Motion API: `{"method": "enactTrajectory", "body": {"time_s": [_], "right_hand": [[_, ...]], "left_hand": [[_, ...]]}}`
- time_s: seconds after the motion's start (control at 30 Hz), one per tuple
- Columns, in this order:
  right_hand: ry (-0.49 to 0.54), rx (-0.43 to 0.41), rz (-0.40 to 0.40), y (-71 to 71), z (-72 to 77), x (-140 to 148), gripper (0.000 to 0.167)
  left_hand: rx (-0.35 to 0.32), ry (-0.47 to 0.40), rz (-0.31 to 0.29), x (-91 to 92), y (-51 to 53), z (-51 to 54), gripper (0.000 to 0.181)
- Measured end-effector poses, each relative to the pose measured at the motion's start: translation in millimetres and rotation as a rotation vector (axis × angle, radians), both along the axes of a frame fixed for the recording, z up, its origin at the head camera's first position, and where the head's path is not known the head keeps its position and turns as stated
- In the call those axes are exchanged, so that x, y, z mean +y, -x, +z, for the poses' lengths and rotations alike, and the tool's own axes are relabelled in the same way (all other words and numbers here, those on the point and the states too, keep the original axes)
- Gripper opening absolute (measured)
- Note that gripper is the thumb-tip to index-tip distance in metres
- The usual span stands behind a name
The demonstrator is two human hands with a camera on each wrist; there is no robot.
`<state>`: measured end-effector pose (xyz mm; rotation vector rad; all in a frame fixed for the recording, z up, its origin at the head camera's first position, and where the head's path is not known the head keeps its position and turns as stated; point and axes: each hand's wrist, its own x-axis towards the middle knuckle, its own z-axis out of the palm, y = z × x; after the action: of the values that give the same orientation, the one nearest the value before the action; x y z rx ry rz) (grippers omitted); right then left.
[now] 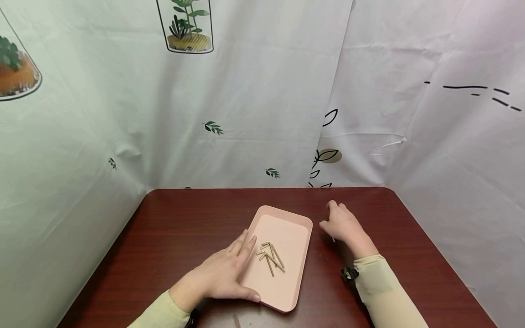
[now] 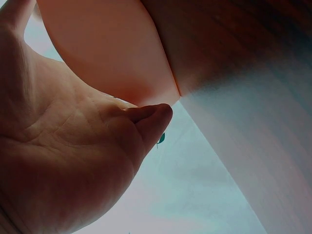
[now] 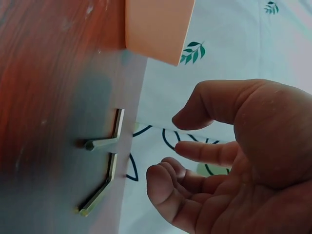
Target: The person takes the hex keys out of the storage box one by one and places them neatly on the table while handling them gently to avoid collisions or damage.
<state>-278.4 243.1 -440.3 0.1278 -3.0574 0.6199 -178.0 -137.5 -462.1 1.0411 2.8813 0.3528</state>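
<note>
A pink tray lies on the table with several brass-coloured hex keys bunched in it. My left hand rests at the tray's left side, fingers straight along the rim and thumb by the near edge; the left wrist view shows its palm beside the tray wall. To the right of the tray, my right hand hovers over the table, thumb and fingers apart, holding nothing. Two bent hex keys, one upper and one lower, lie on the table near it in the right wrist view.
The dark red wooden table has rounded far corners. White cloth printed with leaves and potted plants hangs behind it and along both sides. A dark wrist strap sits on the right forearm.
</note>
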Motion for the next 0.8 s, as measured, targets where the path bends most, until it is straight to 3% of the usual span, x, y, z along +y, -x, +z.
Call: {"method": "enactTrajectory", "body": {"time_s": [0.2, 0.8], "right_hand": [[0.026, 0.010, 0.022, -5.1, 5.2, -8.9, 0.057], [0.027, 0.107, 0.099, -19.0, 8.2, -37.6, 0.043]], "left_hand": [[0.003, 0.003, 0.000, -1.1, 0.3, -2.2, 0.143], [0.016, -0.001, -0.006, -1.3, 0.6, -2.3, 0.143]]}}
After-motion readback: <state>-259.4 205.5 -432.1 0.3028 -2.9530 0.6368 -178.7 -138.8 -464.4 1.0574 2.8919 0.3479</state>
